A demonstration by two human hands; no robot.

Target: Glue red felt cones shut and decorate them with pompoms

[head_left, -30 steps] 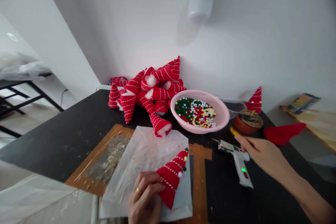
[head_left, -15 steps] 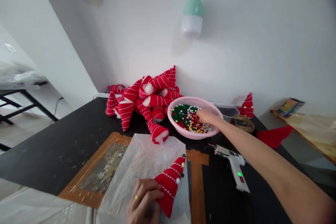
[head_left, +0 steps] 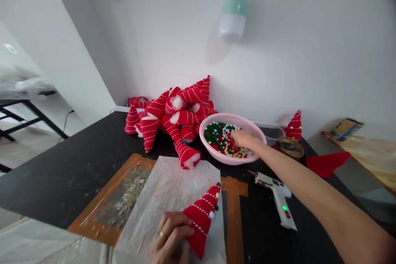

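Observation:
My left hand [head_left: 173, 233], with a ring on one finger, is closed on the wide end of a red felt cone [head_left: 201, 216] with white stitched stripes. Small green, yellow and white pompoms dot the cone's right side, and its tip points away from me. Beneath it lies a whitish sheet [head_left: 173, 181]. My right hand [head_left: 243, 139] reaches into a pink basket [head_left: 213, 156] of small pompoms [head_left: 221, 134] in green, red, white and yellow. Its fingers are bent down among them, and what they pinch, if anything, is hidden.
A white glue gun [head_left: 278, 198] with a green light lies under my right forearm. Several stuffed red striped cones [head_left: 185, 117] are heaped by the wall. At right are a decorated cone [head_left: 293, 127], a round tin [head_left: 289, 147] and red felt [head_left: 328, 163]. A lamp [head_left: 233, 12] hangs above.
The view has shifted slightly. My right hand stays in the basket among the pompoms, and my left hand keeps its hold on the cone.

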